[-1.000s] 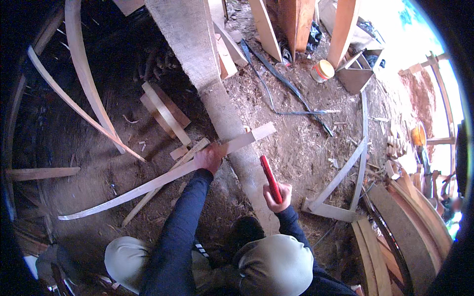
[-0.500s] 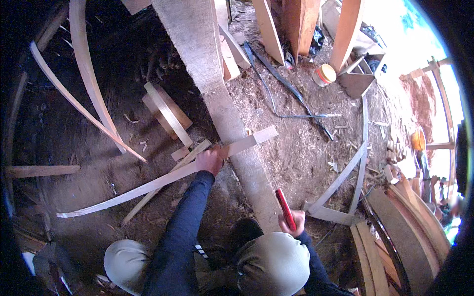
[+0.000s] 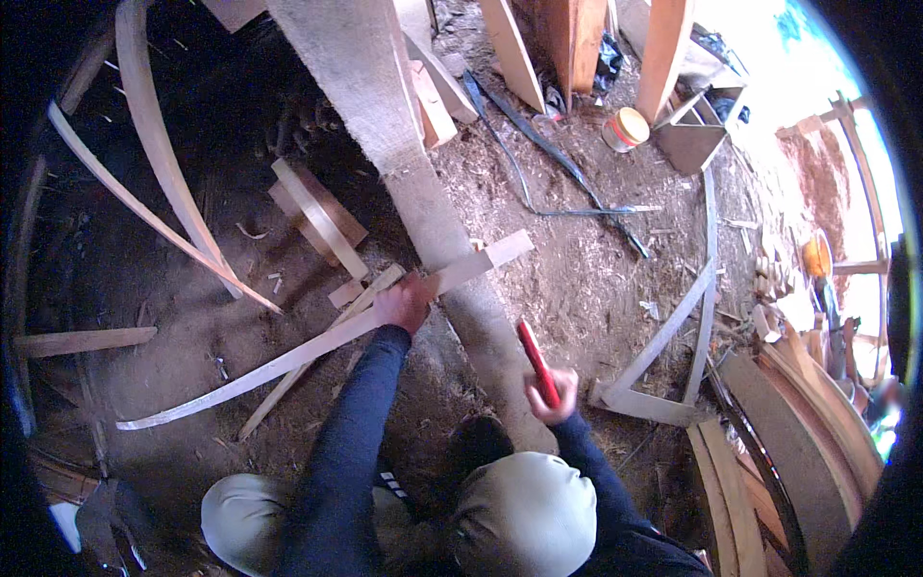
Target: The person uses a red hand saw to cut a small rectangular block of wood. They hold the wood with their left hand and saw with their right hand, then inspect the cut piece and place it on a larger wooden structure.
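Observation:
My left hand (image 3: 402,303) is closed around a long, slightly curved wooden strip (image 3: 269,370). The strip's squared end rests across a thick wooden beam (image 3: 495,337), while its thin tail reaches down to the left. In my right hand (image 3: 552,396) is a slim red tool (image 3: 536,361), gripped near its lower end and pointing up and slightly left, just right of the beam. Its exact kind is not clear. Under the strip, by my left hand, a narrow wooden stick (image 3: 279,409) crosses at an angle.
A stack of short wood blocks (image 3: 322,216) lies left of the beam. Two curved slats (image 3: 163,135) lean at the far left. Beyond the beam are a black strap (image 3: 553,154), a lidded tub (image 3: 627,129), a wooden tool box (image 3: 697,135) and a triangular wooden frame (image 3: 663,332). Curved boards (image 3: 779,433) fill the right.
My right hand has lifted the red tool up and slightly left, nearer the strip. My left hand keeps its hold on the strip, and the whole view has shifted a little.

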{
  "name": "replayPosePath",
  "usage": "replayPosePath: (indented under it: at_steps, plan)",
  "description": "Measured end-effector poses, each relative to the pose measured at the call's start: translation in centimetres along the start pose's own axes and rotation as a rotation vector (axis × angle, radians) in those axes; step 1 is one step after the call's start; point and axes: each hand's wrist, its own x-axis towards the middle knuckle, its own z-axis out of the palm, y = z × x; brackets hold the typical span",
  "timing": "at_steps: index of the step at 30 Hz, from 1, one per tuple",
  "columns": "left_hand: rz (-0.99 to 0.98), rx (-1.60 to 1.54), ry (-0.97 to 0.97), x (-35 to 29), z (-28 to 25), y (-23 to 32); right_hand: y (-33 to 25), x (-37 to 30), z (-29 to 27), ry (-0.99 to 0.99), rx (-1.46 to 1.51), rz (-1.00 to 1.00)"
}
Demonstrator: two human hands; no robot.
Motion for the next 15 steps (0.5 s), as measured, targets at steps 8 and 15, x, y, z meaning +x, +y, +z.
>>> replayPosePath:
  at_steps: [8, 15]
  plan:
    - [-0.020, 0.033, 0.041, 0.7, -0.4, -0.6, 0.2, -4.2, -3.5, -0.089, -0.110, -0.045]
    - [-0.030, -0.057, 0.010, -0.1, -1.8, 0.1, -0.7, 1.8, 0.0, -0.097, -0.009, 0.024]
